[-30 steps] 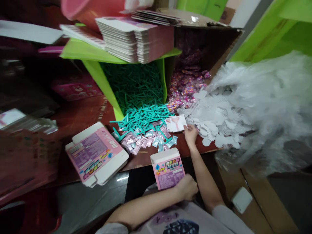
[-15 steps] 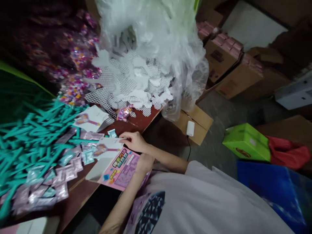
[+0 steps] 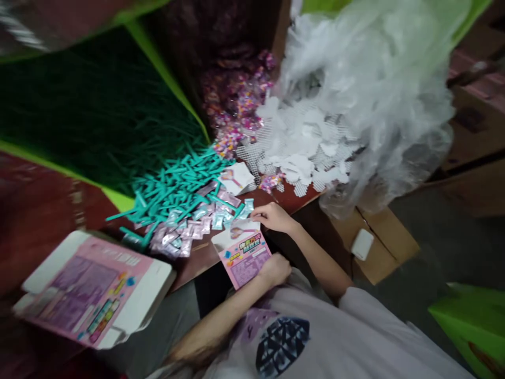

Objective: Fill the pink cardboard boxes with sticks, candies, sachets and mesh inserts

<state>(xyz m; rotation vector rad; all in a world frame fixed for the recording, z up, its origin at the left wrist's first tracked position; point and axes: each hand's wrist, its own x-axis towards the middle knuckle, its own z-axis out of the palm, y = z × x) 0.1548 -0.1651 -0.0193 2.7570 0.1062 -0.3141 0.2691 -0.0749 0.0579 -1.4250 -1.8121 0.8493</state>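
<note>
Small pink printed carton [image 3: 245, 257] gripped at its base by the left hand [image 3: 276, 269], flat white card [image 3: 241, 229] pinched at its mouth by the right hand [image 3: 271, 217], teal plastic sticks [image 3: 173, 184] and crinkled foil sachets [image 3: 189, 226] heaped just beside on the dark red table [image 3: 205, 255], white mesh pieces [image 3: 300, 152] spilled behind.

Pink box [image 3: 245, 259] upright at table edge w/ white card [image 3: 240, 230] at its mouth.

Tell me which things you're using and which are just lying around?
In use: left hand holding small pink box; right hand on white card.

Lying about: teal sticks, foil sachets, white mesh pieces, big flat pink box.
</note>
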